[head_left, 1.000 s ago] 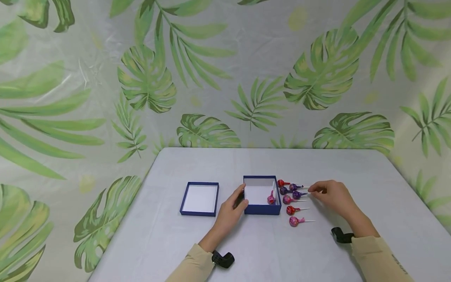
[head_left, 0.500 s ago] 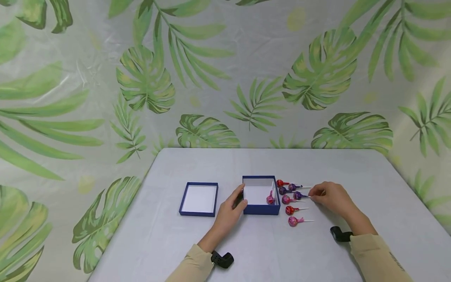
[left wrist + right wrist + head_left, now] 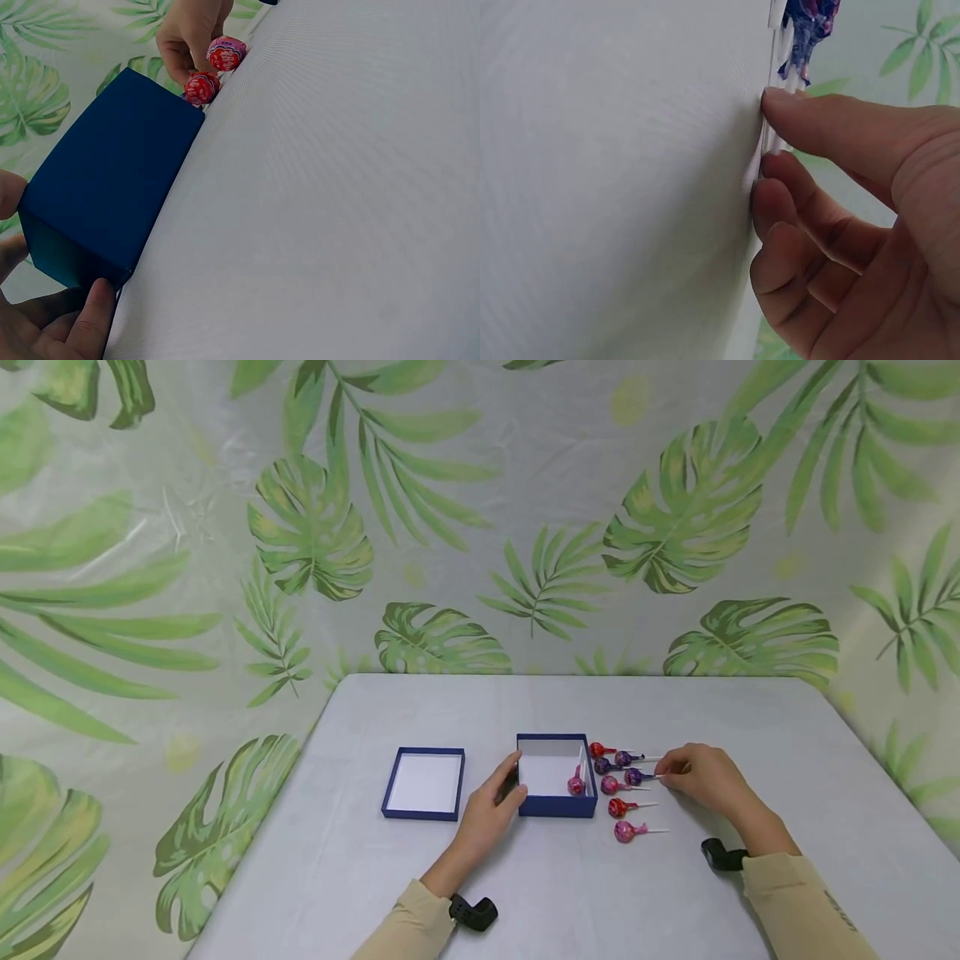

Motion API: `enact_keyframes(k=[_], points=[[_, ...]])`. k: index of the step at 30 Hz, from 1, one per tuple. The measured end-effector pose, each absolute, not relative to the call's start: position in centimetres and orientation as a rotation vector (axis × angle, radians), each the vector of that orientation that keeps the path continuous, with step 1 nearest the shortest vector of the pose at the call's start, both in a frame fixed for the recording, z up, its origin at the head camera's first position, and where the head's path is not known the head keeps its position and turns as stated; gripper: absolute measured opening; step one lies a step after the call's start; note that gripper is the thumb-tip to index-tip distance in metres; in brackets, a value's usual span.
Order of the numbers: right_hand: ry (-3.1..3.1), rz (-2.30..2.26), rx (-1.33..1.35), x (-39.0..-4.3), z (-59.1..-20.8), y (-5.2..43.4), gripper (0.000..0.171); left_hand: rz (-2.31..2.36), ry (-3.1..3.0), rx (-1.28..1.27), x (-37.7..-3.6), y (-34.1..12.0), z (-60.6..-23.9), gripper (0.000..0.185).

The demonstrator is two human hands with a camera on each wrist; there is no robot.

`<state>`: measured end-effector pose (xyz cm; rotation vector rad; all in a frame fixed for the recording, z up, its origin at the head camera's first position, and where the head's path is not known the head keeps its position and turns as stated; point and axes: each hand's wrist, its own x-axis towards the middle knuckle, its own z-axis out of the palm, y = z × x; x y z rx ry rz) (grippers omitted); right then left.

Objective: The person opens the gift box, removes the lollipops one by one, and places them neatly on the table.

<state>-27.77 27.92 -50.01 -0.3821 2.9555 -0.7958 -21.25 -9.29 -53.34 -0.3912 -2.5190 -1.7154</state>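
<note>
A blue box (image 3: 557, 807) with a white inside stands uncovered on the table, one pink lollipop (image 3: 576, 783) lying in its right part. My left hand (image 3: 486, 814) holds the box at its left side; in the left wrist view the fingers (image 3: 94, 319) touch its end wall. To the right of the box my right hand (image 3: 699, 775) pinches the white stick of a purple lollipop (image 3: 634, 776), whose head rests among the others. In the right wrist view, thumb and forefinger meet at that stick, below the purple-blue wrapper (image 3: 804, 45).
A blue-rimmed box lid (image 3: 423, 816) lies inside up at the left. Around the held lollipop are several more, including a red lollipop (image 3: 618, 807) and a pink lollipop (image 3: 625, 832) nearer the front. A leaf-printed curtain (image 3: 555, 485) hangs behind the white table (image 3: 570, 893).
The right hand stays at the purple lollipop's stick, shifting only very slightly. The left hand and the box have not visibly moved.
</note>
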Motion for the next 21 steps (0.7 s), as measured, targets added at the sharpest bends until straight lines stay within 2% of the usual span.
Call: enact_keyframes(k=[7,21], points=[[2.962,-0.793,-0.352,-27.4,-48.9,28.1,0.022,-1.711,-2.513,-0.394,-21.4,-9.3,-53.5,0.056],[3.075,-0.787,-0.445,-26.3,-45.3,27.0,0.025,-1.713,-2.509,-0.395,-21.4,-9.3,-53.5,0.055]])
